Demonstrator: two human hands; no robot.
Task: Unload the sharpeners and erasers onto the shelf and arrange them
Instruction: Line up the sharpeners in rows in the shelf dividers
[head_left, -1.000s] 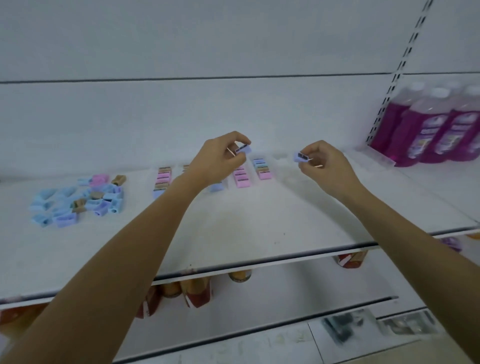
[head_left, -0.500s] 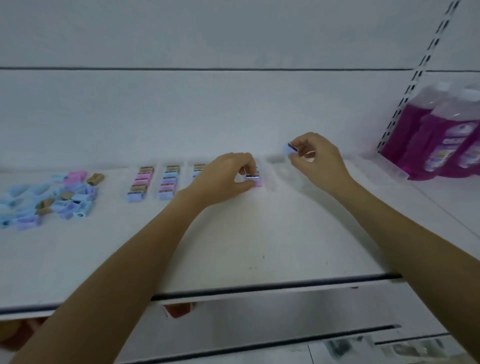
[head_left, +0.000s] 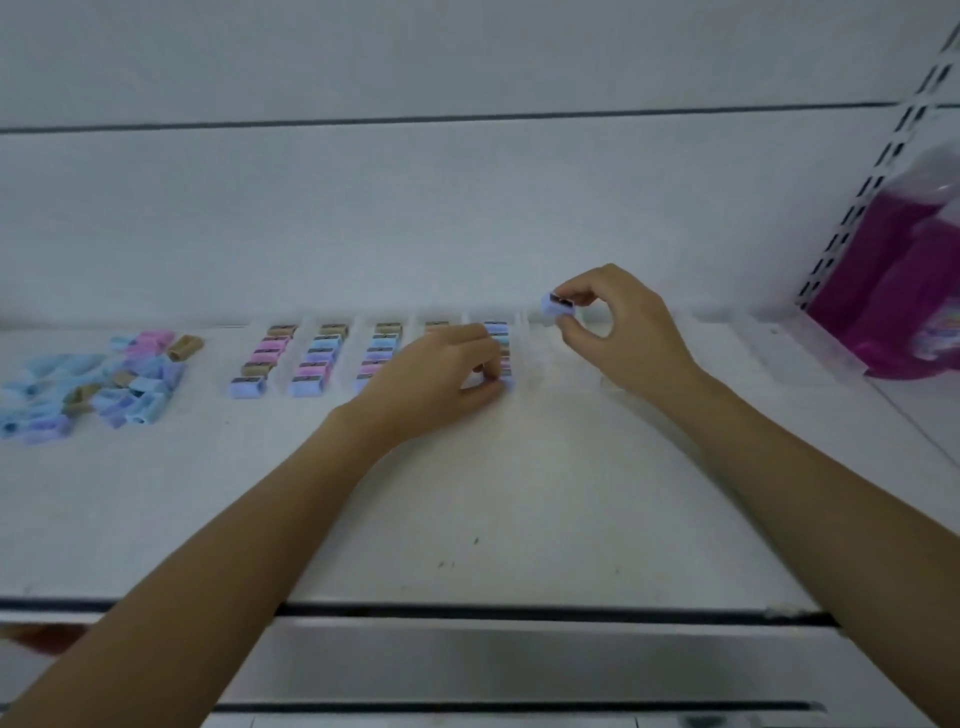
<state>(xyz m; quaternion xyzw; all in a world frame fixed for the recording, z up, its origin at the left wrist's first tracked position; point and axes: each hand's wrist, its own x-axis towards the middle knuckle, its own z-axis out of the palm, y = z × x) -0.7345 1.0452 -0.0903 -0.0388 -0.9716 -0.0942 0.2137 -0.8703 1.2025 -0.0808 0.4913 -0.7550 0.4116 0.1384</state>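
Purple bottles (head_left: 885, 291) right of sharpener rows (head_left: 316, 359)

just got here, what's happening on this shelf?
A person is lining up sharpeners in rows on a white shelf. The left hand pinches the front sharpener of the fifth row; the right hand holds a lilac sharpener above the shelf. A loose pile waits on the left.

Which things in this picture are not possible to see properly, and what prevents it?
Head view only:
Fourth row: mostly covered by the left hand.
Whether the left fingers hold a piece: hidden by them.
Loose pile: blurred, cut by left edge.
Purple bottles: cut by right edge.
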